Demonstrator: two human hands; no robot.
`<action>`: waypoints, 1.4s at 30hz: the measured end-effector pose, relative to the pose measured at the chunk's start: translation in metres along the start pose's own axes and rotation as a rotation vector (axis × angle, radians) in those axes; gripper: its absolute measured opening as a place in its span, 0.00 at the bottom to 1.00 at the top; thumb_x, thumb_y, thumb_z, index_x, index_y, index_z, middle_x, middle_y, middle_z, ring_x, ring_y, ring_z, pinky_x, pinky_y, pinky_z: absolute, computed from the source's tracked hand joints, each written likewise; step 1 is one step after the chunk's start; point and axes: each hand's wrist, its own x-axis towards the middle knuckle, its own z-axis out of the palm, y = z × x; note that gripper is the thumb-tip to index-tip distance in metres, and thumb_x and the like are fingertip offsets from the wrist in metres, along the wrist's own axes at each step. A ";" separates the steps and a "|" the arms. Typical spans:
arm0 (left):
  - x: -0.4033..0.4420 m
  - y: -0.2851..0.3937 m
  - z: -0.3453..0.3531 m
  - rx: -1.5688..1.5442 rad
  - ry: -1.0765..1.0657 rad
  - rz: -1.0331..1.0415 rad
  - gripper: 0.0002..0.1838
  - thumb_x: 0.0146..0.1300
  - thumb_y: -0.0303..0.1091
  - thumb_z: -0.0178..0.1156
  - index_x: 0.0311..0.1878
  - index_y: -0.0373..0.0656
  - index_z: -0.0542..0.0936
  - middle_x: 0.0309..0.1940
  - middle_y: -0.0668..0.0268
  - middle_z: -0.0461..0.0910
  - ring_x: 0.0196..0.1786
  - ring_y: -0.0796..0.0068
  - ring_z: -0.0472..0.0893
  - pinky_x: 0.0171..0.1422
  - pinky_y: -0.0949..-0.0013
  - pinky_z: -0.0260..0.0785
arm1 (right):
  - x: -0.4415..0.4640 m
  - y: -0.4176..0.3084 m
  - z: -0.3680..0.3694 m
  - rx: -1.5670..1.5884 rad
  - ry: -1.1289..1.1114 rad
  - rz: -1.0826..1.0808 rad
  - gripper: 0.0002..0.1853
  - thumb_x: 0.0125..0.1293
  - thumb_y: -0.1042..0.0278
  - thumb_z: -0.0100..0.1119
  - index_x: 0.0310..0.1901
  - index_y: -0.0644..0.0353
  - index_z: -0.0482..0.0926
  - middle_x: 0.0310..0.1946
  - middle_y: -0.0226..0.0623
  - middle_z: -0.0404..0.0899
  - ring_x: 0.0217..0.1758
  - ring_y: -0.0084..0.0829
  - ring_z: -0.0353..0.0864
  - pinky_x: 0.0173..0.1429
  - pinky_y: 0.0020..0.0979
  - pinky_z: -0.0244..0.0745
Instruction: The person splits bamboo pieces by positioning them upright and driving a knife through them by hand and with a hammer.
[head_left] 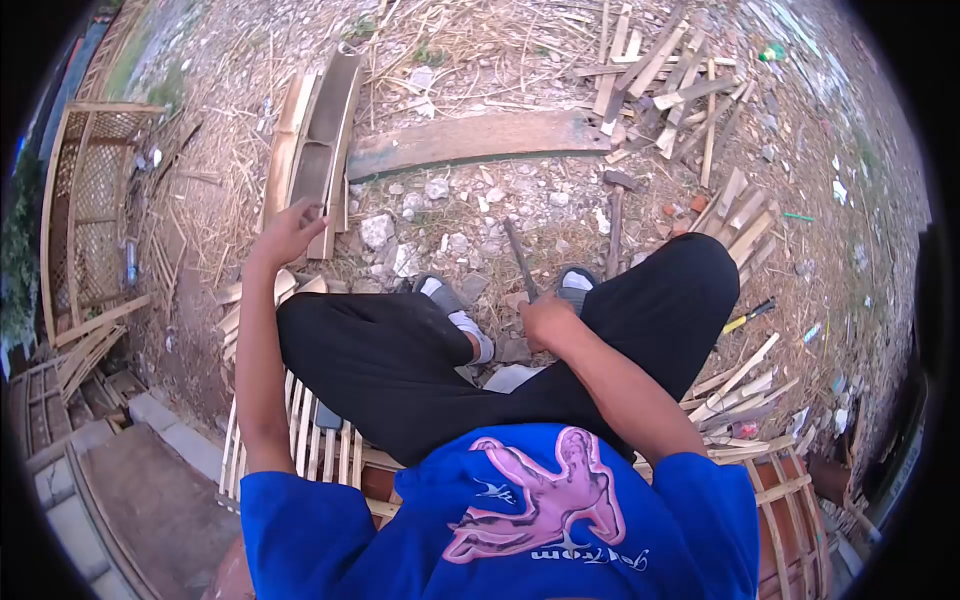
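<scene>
Black trousers [370, 335] cover the spread knees of a seated person in a blue shirt [410, 530], with stony, straw-strewn ground [470, 215] in front. Between the knees, the right hand [548, 322] has its fingers wrapped around the near end of a long dark tool [517, 248]; the tool slants forward and a little to the left, its far end above the stones between the two shoes. The left hand [288, 236] reaches out past the left knee, over the near end of a hollow split trough [328, 115]. Its fingers are partly bent, and I cannot tell whether they pinch or touch anything. Pale boards [290, 135] lie alongside the trough.

Beyond the feet, a weathered plank [480, 138] stretches crosswise, its right end near a loose heap of wood strips [680, 80]. A hammer [616, 205] lies just below that end of the plank, its head away from the person. Outside the right knee, a yellow-and-black tool [748, 316] rests on the ground. Beside the left thigh, a flat grey object [327, 416] lies on pale slats [302, 420].
</scene>
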 end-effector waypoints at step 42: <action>0.048 -0.041 -0.052 0.536 0.411 -0.175 0.19 0.71 0.45 0.51 0.55 0.41 0.74 0.47 0.46 0.80 0.49 0.42 0.80 0.50 0.43 0.71 | -0.098 -0.078 -0.216 -0.751 0.191 -0.219 0.07 0.34 0.68 0.73 0.20 0.48 0.86 0.28 0.31 0.85 0.30 0.34 0.82 0.34 0.38 0.78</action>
